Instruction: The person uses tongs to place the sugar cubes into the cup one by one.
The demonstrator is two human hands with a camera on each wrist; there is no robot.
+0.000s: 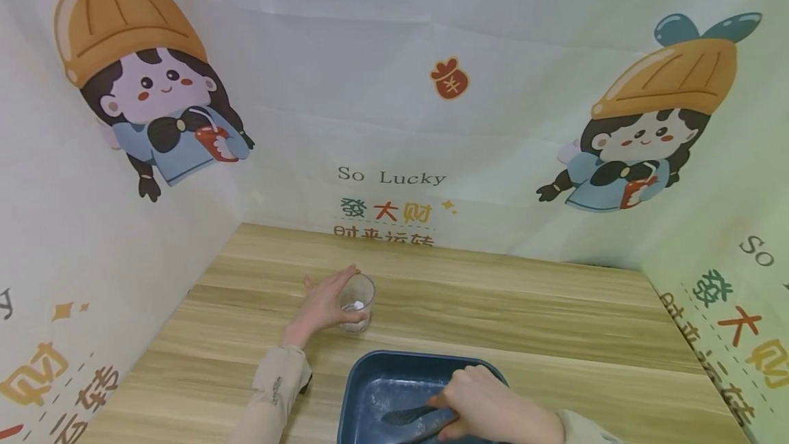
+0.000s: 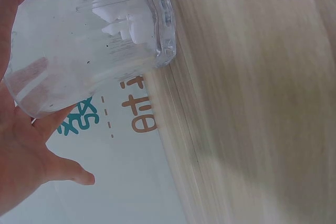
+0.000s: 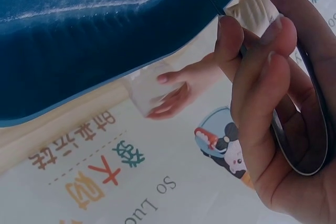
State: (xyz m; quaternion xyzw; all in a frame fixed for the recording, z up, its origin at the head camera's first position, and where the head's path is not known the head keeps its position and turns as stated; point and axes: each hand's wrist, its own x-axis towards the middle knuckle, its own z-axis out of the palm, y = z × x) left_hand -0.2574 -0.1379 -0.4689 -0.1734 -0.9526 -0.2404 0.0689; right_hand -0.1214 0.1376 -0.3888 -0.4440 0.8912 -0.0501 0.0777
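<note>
My left hand (image 1: 320,305) is at a clear drinking glass (image 1: 362,291), thumb on the near side and fingers round the far side. Small white pieces (image 2: 126,17) lie at the bottom of that glass, which stands upright on the table. My right hand (image 1: 493,403) grips metal tongs (image 1: 409,416) over a dark blue rectangular tray (image 1: 353,382). The bend of the tongs (image 3: 310,173) sits against the palm, and their arms run between the fingers. Their tips are down inside the tray, whose floor has a whitish sheen. The tray's near side is cut off in the head view.
A wood-grain table (image 1: 555,307) carries the tray and the glass. Pale printed cloth walls (image 1: 370,53) with cartoon figures and lettering enclose its back and both sides. The glass stands beyond the tray, slightly to its left.
</note>
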